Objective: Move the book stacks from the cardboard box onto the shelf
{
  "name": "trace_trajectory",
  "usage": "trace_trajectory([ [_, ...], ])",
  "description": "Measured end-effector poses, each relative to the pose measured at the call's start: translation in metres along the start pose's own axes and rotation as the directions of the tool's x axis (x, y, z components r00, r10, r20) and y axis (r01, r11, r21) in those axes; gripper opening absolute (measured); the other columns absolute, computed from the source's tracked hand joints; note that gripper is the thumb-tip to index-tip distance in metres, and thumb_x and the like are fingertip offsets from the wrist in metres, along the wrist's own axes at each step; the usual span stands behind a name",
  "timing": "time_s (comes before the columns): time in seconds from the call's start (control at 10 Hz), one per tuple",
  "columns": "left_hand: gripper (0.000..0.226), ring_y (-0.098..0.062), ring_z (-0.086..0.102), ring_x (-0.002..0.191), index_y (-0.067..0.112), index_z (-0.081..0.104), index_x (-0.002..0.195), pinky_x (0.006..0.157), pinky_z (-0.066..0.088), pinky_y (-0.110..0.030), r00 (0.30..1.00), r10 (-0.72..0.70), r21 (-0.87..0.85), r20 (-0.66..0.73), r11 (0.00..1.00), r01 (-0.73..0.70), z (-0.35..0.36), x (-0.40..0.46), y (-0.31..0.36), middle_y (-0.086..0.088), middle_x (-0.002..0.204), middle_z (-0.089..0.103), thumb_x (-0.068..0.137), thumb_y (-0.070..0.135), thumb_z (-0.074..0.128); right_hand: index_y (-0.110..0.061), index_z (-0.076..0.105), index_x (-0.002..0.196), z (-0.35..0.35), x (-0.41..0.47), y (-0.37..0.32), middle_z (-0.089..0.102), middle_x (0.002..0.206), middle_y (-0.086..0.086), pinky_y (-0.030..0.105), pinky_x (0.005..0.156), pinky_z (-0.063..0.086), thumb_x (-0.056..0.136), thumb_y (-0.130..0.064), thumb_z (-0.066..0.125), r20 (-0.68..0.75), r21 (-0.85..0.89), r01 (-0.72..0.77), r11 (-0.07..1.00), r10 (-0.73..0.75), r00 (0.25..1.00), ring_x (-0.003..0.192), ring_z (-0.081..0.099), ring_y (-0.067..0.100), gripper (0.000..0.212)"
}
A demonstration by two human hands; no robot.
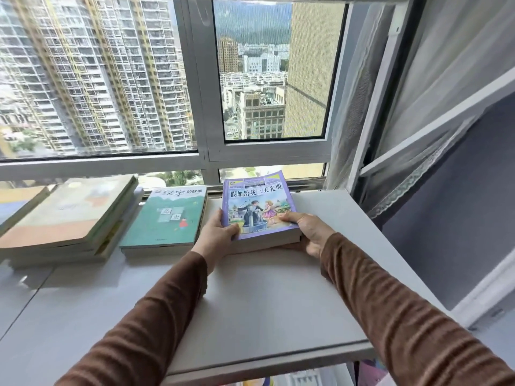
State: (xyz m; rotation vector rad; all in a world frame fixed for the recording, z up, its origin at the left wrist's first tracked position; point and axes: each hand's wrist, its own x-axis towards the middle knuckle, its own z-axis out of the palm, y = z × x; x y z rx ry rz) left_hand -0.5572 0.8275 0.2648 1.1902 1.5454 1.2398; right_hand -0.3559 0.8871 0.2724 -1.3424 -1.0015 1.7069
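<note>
A small stack of books topped by a purple-covered book (257,203) rests on the white shelf top (264,296) near the window. My left hand (218,232) grips the stack's near left corner, thumb on the cover. My right hand (309,232) holds the near right corner and side. To the left lie a green-covered stack (167,218) and a taller stack with a pale orange cover (72,215). The cardboard box is out of view.
A large window (250,79) with a grey frame stands right behind the books. A sheer curtain (418,107) hangs at the right. Colourful items (367,371) show on a lower level beneath the shelf's front edge.
</note>
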Motion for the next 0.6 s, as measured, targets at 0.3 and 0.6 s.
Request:
trace_trajectory([
  [0.3,0.029,-0.019,0.056,0.082,0.027,0.055,0.089,0.092,0.052,-0.039,0.999,-0.03,0.014,-0.013,0.999,0.03,0.002,-0.011,0.015,-0.003,0.094,0.063,0.093,-0.001,0.055,-0.013,0.072,0.106,-0.019,-0.015,-0.014,0.075,0.096,0.009,0.034,0.071,0.057,0.086,-0.064,0.06,0.018,-0.82,0.127,0.557,-0.197,0.98,0.079,0.072,0.027,0.056],
  [0.6,0.054,-0.01,0.044,0.104,0.011,0.037,0.149,0.066,0.042,-0.011,0.996,0.068,0.105,0.05,0.992,-0.073,-0.02,-0.064,0.036,0.002,0.117,0.047,0.098,0.015,0.057,-0.018,0.057,0.131,0.002,-0.079,-0.006,0.06,0.132,0.009,0.039,0.1,0.045,0.088,-0.058,0.059,0.028,-0.96,0.178,0.218,-0.556,0.831,0.122,0.055,0.031,0.059],
])
